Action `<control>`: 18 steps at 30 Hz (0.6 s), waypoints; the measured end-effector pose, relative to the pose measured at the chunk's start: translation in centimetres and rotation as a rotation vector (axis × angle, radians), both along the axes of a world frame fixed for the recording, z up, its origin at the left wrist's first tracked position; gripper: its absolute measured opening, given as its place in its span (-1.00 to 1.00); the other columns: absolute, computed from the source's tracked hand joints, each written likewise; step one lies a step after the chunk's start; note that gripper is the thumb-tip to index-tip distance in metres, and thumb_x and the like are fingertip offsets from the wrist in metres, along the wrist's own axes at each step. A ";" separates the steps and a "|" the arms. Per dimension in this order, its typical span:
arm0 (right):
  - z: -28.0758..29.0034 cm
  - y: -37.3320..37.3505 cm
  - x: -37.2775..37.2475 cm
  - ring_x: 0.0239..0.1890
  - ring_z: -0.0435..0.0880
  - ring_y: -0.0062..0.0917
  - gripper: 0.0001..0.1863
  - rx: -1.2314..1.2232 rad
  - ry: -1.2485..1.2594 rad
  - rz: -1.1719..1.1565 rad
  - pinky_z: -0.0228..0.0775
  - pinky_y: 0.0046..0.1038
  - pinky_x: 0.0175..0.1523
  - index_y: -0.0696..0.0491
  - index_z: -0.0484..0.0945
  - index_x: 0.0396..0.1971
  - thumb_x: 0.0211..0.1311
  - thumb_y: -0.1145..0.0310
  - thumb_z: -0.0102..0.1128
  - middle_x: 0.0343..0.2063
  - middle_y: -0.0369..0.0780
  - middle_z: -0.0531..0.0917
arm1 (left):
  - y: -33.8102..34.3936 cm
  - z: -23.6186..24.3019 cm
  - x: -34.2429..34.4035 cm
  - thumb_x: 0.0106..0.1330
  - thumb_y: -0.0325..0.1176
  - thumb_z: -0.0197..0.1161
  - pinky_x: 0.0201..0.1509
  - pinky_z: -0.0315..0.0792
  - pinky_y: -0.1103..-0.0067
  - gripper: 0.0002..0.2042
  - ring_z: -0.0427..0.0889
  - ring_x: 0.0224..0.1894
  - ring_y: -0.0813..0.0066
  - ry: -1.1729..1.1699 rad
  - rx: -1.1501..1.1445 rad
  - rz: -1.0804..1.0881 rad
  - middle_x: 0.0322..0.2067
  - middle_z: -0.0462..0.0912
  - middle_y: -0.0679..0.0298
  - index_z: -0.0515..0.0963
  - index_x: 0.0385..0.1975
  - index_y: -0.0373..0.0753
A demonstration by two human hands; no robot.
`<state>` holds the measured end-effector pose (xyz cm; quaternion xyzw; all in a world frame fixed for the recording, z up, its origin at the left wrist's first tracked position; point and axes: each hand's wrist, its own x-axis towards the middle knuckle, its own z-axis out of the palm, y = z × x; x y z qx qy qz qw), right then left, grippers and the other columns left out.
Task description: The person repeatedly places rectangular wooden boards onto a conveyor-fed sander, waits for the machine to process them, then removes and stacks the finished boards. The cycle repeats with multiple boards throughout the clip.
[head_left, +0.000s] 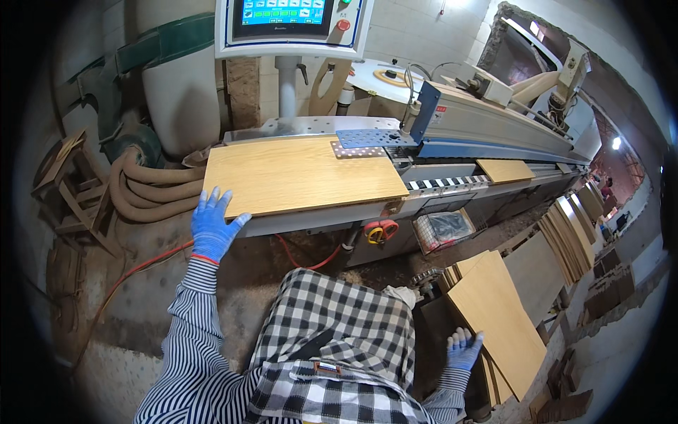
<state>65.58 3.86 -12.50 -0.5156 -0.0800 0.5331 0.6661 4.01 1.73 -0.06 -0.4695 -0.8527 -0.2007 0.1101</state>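
Note:
My left hand point(214, 225), in a blue glove with pale fingertips, is open at the near left corner of a light wood-grain panel point(304, 173). Its fingers spread on the panel's left end and the thumb lies along the near edge. The panel rests flat on the metal bed of a long edge-banding machine point(494, 134), its far right part beneath a blue perforated plate point(367, 138). At the lower right, my right hand point(462, 353), gloved alike, has its fingers apart beside the left edge of the top panel point(498, 318) on a stack. Whether the thumb touches that edge I cannot tell.
Another panel point(506, 170) lies farther along the machine. A control screen point(282, 18) stands above the bed. Red and yellow handwheels point(381, 232) and a wire basket point(445, 230) are below. Thick hoses point(141, 187) and a wooden stool point(78, 191) stand left. More panels point(565, 240) stack at right.

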 end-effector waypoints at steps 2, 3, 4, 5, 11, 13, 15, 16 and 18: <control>-1.4 0.5 2.5 -0.23 0.51 -0.45 -0.23 -0.014 0.043 -0.100 0.47 -0.43 -0.14 0.05 0.32 0.09 0.10 -0.28 0.14 -0.11 -0.11 0.55 | 0.0 0.0 0.0 0.12 0.23 0.22 0.35 0.09 0.24 -0.28 0.13 0.36 0.07 0.006 0.000 -0.001 0.27 0.29 0.06 0.41 0.19 -0.14; -2.0 0.7 2.9 -0.26 0.50 -0.46 -0.27 0.008 0.000 -0.137 0.46 -0.43 -0.15 0.02 0.32 0.10 0.13 -0.25 0.14 -0.12 -0.10 0.55 | 0.1 0.0 0.1 0.12 0.24 0.22 0.35 0.09 0.24 -0.28 0.13 0.36 0.08 0.009 0.000 -0.005 0.27 0.29 0.06 0.41 0.19 -0.14; -2.5 0.8 3.3 -0.28 0.49 -0.46 -0.31 0.030 -0.043 -0.174 0.46 -0.42 -0.17 -0.01 0.32 0.10 0.16 -0.22 0.13 -0.13 -0.09 0.55 | 0.2 0.0 0.1 0.12 0.24 0.22 0.35 0.09 0.24 -0.28 0.13 0.36 0.08 0.008 -0.001 -0.009 0.27 0.29 0.06 0.41 0.19 -0.14; -2.1 0.9 2.8 -0.35 0.49 -0.49 -0.39 0.030 -0.047 -0.195 0.46 -0.45 -0.24 0.00 0.36 0.00 0.17 -0.18 0.15 -0.21 -0.13 0.57 | 0.2 0.0 0.0 0.12 0.24 0.22 0.36 0.09 0.24 -0.28 0.13 0.36 0.08 0.007 -0.004 -0.006 0.27 0.29 0.06 0.41 0.19 -0.14; -0.7 -1.1 -1.7 -0.57 0.46 -0.54 -0.61 0.073 0.003 -0.141 0.41 -0.51 -0.44 0.00 0.42 -0.24 0.25 -0.04 0.14 -0.45 -0.20 0.59 | 0.0 0.5 0.1 0.12 0.23 0.22 0.37 0.08 0.26 -0.28 0.12 0.37 0.08 -0.005 -0.026 -0.008 0.27 0.29 0.06 0.41 0.18 -0.14; -0.5 -1.8 -2.7 -0.53 0.47 -0.53 -0.57 0.054 0.055 -0.070 0.43 -0.50 -0.40 -0.02 0.42 -0.18 0.24 -0.08 0.14 -0.40 -0.18 0.59 | 0.0 0.4 0.0 0.13 0.22 0.22 0.38 0.07 0.26 -0.29 0.12 0.37 0.08 -0.007 -0.027 -0.025 0.27 0.29 0.06 0.41 0.18 -0.15; -0.1 -2.2 -3.5 -0.47 0.47 -0.50 -0.48 0.058 0.064 -0.075 0.43 -0.46 -0.33 -0.01 0.37 -0.07 0.20 -0.13 0.14 -0.30 -0.12 0.57 | -0.2 0.4 -0.4 0.15 0.18 0.23 0.38 0.07 0.27 -0.32 0.13 0.37 0.07 -0.013 -0.022 -0.047 0.26 0.29 0.05 0.41 0.18 -0.15; 0.3 -2.3 -4.0 -0.43 0.46 -0.48 -0.41 0.056 0.022 -0.132 0.42 -0.43 -0.28 0.00 0.34 0.00 0.18 -0.16 0.14 -0.25 -0.09 0.55 | -0.4 0.4 -0.8 0.16 0.15 0.24 0.38 0.08 0.27 -0.34 0.12 0.37 0.07 -0.028 -0.016 -0.076 0.26 0.29 0.05 0.41 0.18 -0.15; 0.4 -2.4 -3.9 -0.38 0.45 -0.45 -0.32 0.057 -0.017 -0.203 0.42 -0.38 -0.22 0.00 0.28 0.08 0.15 -0.19 0.15 -0.18 -0.05 0.52 | -0.8 0.2 -1.6 0.18 0.08 0.25 0.38 0.08 0.27 -0.37 0.12 0.37 0.06 -0.064 -0.001 -0.134 0.27 0.29 0.04 0.41 0.18 -0.16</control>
